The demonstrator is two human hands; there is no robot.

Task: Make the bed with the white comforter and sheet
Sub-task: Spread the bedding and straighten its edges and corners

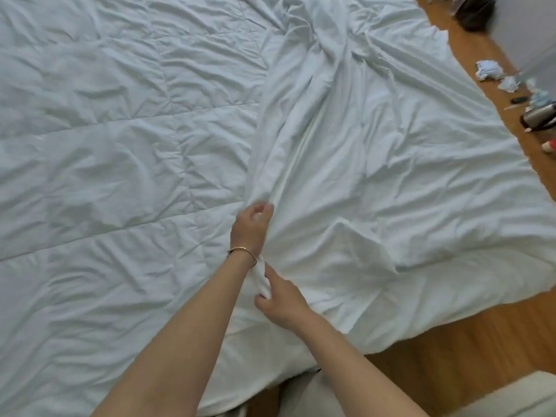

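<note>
Head view: left hand [252,226] pinches a long ridge of the sheet [316,152] near its mid-length; right hand [281,302] grips a bunched fold of the same sheet just below the left wrist. Both grips are closed on cloth. The sheet lies gathered and twisted over the right half of the bed, on top of the quilted comforter [114,139], which is spread flat across the left half and reaches the near edge. Risks, as judged: both hands hold one narrow bunch, so a pull would likely drag the sheet as a rope rather than spread it; the twist near the top could tighten; the comforter beneath may shift and wrinkle with it; the right-hand edge hangs close to the floor [469,341] and could slide off. Counts: hands 2; sheet 1; comforter 1; bracelet [242,250] 1, on the left wrist; crumpled white scraps [489,70] on the floor, at least 2; other floor clutter at far right too blurred to count.
</note>
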